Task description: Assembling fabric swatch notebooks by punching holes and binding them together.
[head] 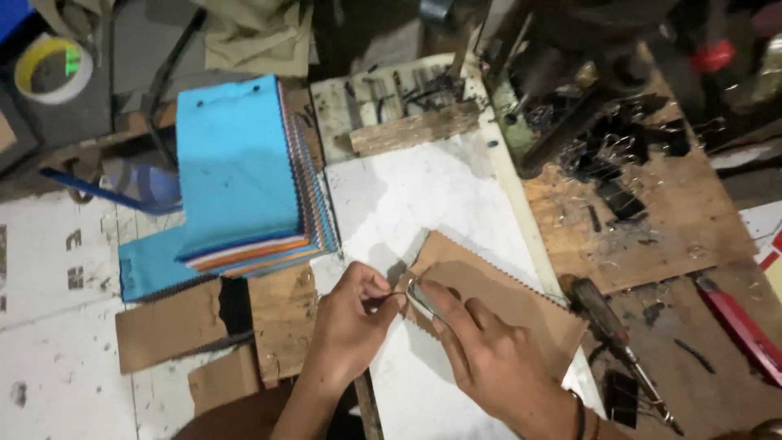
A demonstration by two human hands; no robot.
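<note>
Pinching is the whole job here, so I judge it best to keep the small metal clip (417, 295) square to the serrated edge of the brown cardboard piece (497, 297) and press evenly; my left hand (350, 322) has its fingertips closed together on a thin wire end of the clip, and my right hand (489, 358) has thumb and forefinger clamped on the clip's body, the 2 hands almost touching; the cardboard lies flat on the white table (407, 187) just under them; beside it to the left stands a stack of coloured sample sheets (244, 179) with a blue cover; to the right a screwdriver (619, 342) rests on the wooden board (652, 220), near a heap of black binder clips (627, 147).
</note>
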